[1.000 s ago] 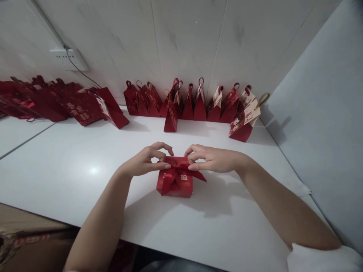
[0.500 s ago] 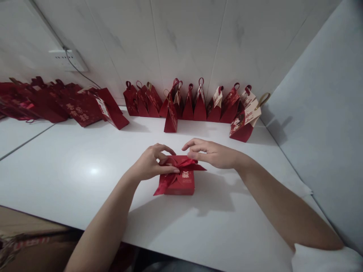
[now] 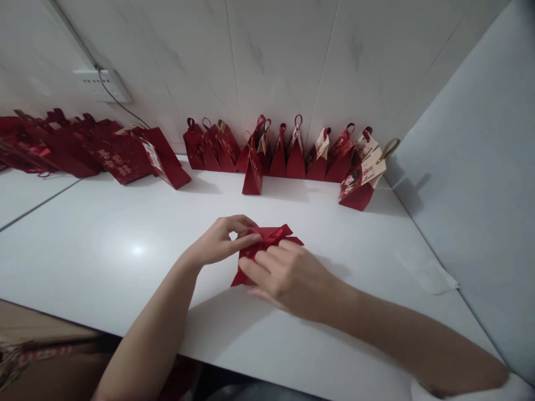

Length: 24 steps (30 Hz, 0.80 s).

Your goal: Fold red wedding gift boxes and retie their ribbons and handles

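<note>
Centre of the white table (image 3: pixel 104 245): a small red gift box (image 3: pixel 249 257) is largely covered by the right hand (image 3: pixel 288 278), which lies across it with fingers extended, its grip not discernible. The left hand (image 3: pixel 219 242) pinches the red ribbon (image 3: pixel 273 234) on the box top between thumb and forefinger. Along the wall stand red gift bags (image 3: pixel 295 156) with cream tags (image 3: pixel 368 167), while flat red bags (image 3: pixel 115 159) bear gold characters; none of this print is legible.

Red bags (image 3: pixel 295 161) are being propped in a row against the wall (image 3: pixel 271 55) at the table's (image 3: pixel 104 234) back, flat bags (image 3: pixel 117 159) are being borne farther left, and a cable (image 3: pixel 125 111) is being hung from a socket (image 3: pixel 102 84).
</note>
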Tool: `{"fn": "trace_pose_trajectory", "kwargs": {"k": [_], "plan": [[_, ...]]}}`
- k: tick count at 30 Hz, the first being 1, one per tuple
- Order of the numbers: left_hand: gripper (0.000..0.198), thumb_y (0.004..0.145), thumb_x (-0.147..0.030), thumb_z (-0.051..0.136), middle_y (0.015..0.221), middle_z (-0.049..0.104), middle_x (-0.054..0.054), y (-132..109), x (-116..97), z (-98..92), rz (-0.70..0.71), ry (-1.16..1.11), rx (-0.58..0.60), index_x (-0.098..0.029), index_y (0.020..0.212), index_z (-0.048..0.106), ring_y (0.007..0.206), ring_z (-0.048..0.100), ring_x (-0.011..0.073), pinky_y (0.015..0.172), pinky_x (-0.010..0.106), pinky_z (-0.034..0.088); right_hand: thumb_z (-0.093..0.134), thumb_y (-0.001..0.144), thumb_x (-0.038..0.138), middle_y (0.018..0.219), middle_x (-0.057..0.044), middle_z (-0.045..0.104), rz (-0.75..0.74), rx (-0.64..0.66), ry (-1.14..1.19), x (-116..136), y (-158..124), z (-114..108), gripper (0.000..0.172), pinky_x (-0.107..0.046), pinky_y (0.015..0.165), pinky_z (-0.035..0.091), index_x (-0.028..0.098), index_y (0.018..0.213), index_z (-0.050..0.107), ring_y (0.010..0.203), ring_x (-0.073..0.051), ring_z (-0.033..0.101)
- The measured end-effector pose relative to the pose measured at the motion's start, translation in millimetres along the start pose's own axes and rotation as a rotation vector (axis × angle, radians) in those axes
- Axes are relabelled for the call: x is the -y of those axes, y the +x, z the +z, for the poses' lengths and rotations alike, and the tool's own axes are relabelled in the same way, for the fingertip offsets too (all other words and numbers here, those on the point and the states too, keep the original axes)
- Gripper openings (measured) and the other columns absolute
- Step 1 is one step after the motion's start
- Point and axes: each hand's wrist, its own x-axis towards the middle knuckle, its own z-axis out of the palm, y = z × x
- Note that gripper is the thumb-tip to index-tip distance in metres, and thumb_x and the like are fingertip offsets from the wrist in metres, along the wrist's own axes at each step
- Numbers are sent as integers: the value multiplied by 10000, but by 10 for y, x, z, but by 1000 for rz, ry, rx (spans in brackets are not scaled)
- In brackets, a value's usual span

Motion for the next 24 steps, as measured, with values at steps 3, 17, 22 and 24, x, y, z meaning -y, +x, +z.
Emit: {"fn": "trace_pose_trajectory", "kwargs": {"k": [3,17,22,24], "plan": [[463,870,-454,643,1049,668,65,8,0,8,-4,47,-14,-141,544,546,823,609,154,782,315,470,519,943,127,636,7,575,-82,-112,-137,130,-7,178,150,-313,560,329,149,842,629,544,-141,480],[619,744,-459,750,904,662,68,42,21,77,-113,-42,-40,-162,519,256,649,520,106,577,280,395,580,930,127,636,39,540,-136,-325,-127,95,-86,513,98,-292,580,369,171,855,624,571,-116,460],[595,744,-464,739,786,631,47,40,8,80,-127,-58,-40,-170,512,276,600,496,99,519,266,380,568,936,118,619,48,536,-159,-318,-120,59,-117,547,120,-284,555,382,209,918,646,589,-113,477],[589,749,-474,731,770,624,49,37,15,79,-124,-45,-48,-170,505,290,619,519,111,522,264,397,570,934,116,618,55,536,-182,-305,-95,29,-126,561,138,-278,532,370,229,915,645,589,-108,476]]}}
